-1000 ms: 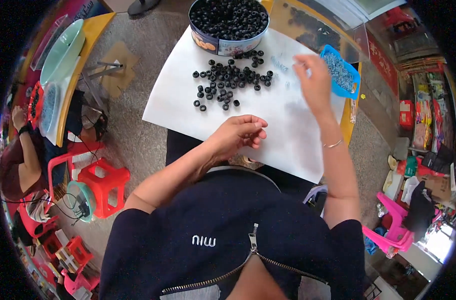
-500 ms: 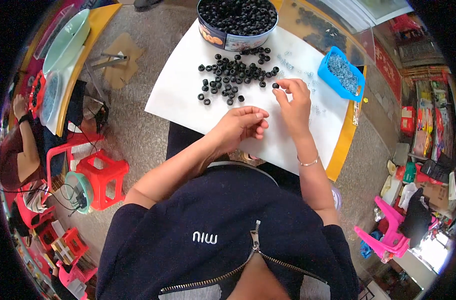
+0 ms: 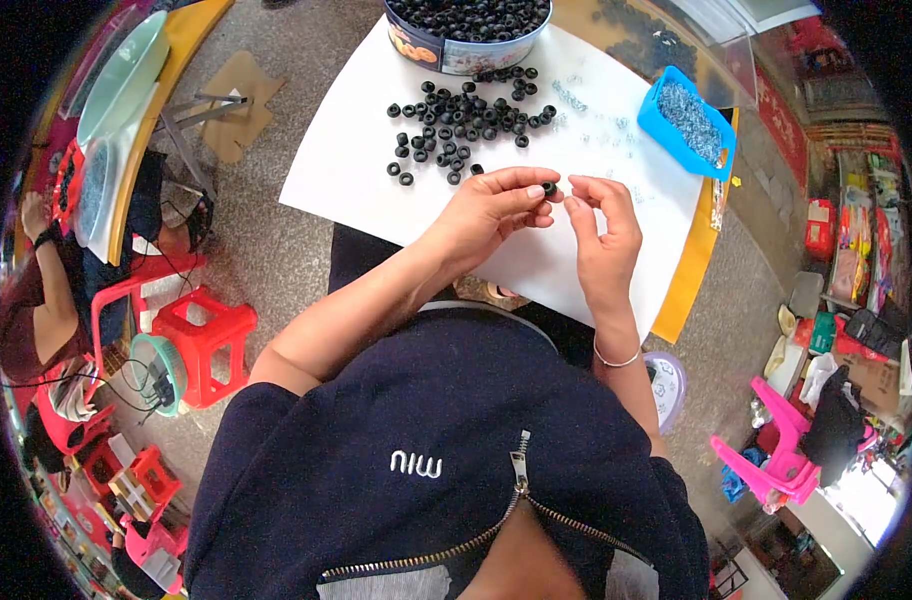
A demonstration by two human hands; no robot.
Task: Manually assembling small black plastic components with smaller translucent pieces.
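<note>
My left hand pinches a small black ring-shaped piece between thumb and fingertips, above the white sheet. Just to its right, my right hand has its thumb and forefinger drawn together close to that piece. Anything between those right fingertips is too small to make out. Beyond my hands lies a loose spread of similar black pieces, their holes visible. An oval tin at the far edge is heaped with more of them.
A blue tray of tiny clear-bluish pieces stands at the right of the table; a few are scattered on the sheet. Left are a red stool and another table with a pale green basin and a person's arm. A pink chair stands right.
The black piece in my right fingertips has passed to my left hand, which has moved up and right. My right hand has drawn slightly nearer to me. The view has shifted a little.
</note>
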